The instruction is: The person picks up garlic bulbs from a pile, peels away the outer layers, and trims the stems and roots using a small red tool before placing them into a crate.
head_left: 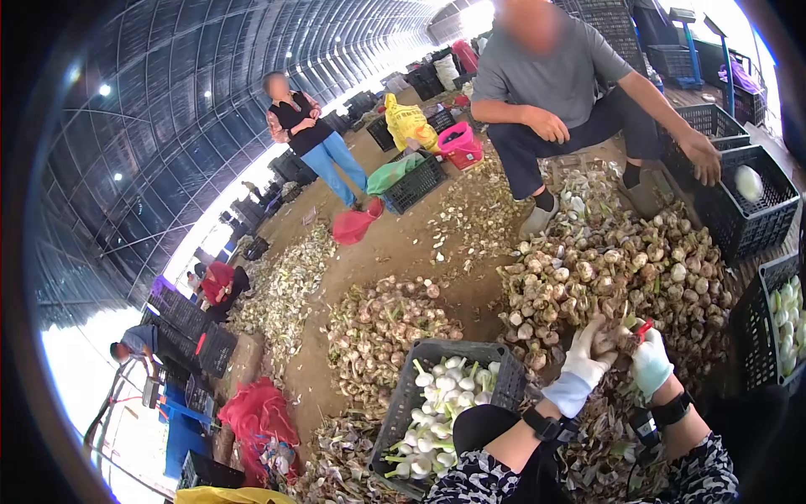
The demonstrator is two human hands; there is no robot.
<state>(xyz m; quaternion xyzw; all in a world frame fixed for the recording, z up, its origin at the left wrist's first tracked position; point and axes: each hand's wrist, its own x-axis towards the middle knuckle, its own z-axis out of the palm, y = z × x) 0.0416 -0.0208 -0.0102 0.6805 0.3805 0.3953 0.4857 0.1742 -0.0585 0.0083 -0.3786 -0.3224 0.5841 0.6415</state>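
Observation:
My left hand (588, 361), in a white glove, is closed around an unpeeled garlic bulb (611, 340). Close beside it, my right hand (651, 363), also gloved, grips a small red-handled tool (644, 328); its working end is too small to make out. Both hands are over the edge of a large heap of unpeeled garlic (625, 260). To the left of my hands stands a black crate (508, 382) that holds peeled white garlic bulbs (441, 412) with short stems.
Dry skins (344, 458) cover the ground around me. Opposite me sits a person in a grey shirt (550, 76), one hand by a black crate (747, 218). Another crate (756, 336) stands at my right. A second garlic pile (386, 323) and red net bag (256, 416) lie left.

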